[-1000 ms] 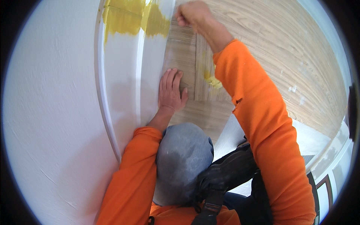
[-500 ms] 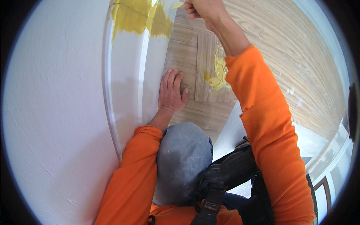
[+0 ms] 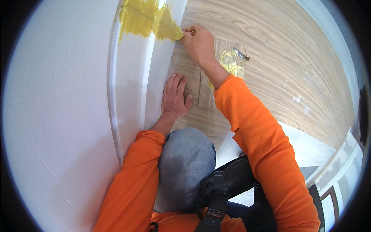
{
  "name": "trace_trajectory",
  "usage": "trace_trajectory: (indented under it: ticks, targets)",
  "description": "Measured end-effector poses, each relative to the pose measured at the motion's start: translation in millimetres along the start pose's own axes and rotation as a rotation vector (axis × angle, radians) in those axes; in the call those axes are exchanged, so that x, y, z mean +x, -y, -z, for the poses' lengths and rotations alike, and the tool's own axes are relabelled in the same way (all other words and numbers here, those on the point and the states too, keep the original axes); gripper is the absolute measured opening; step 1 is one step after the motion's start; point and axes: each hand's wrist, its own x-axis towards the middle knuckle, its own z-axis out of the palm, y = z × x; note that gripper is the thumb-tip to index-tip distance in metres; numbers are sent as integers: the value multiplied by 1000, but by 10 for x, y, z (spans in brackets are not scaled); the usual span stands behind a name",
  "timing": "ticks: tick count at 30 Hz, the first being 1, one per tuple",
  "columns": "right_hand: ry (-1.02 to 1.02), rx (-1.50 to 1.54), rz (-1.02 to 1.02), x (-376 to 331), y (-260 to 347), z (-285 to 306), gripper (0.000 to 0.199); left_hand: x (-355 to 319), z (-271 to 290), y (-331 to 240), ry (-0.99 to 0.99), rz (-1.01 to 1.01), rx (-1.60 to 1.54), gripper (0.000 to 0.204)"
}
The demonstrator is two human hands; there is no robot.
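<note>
My right hand point(image 3: 201, 43) is closed in a pinch on a small thin putty spreader point(image 3: 179, 34) with yellow filler on it. The spreader meets the right edge of the white baseboard point(image 3: 129, 73), beside a broad yellow filler patch point(image 3: 141, 17). Most of the spreader is hidden by my fingers and the filler. Flat on the wood-look floor, fingers stretched out, my left hand point(image 3: 177, 96) rests next to the baseboard. Right of it lies a piece of wood-look board point(image 3: 206, 87) bearing a heap of yellow filler point(image 3: 230, 63), partly covered by my right forearm.
A dark curved metal strip point(image 3: 241, 54) lies on the board's far end. The white wall point(image 3: 58, 96) rises on the left. My grey-clad knee point(image 3: 187, 166) is between my arms, with a black strap point(image 3: 228, 178) beside it. White smudges point(image 3: 296, 99) mark the floor at right.
My right hand has come nearer from the far edge, bringing the spreader against the baseboard's edge. The dark metal strip has come into sight. My left hand stays flat on the floor.
</note>
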Motion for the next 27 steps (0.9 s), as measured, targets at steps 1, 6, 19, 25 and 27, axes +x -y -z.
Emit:
trace_trajectory:
  ticks: [1, 6, 19, 25, 27]
  targets:
    - [22, 50, -33, 5, 28, 21, 19, -1, -2, 1, 2, 1, 1, 71]
    - [47, 285, -88, -17, 224, 183, 18, -16, -17, 10, -11, -6, -6, 71]
    - [134, 314, 27, -202, 1112, 795, 22, -48, -73, 73, -36, -30, -15, 70]
    - [191, 425, -99, -224, 1064, 1096, 18, -35, -27, 41, -35, -11, -11, 71]
    - [350, 506, -346, -180, 692, 914, 19, -20, -25, 21, -27, -9, -26, 70]
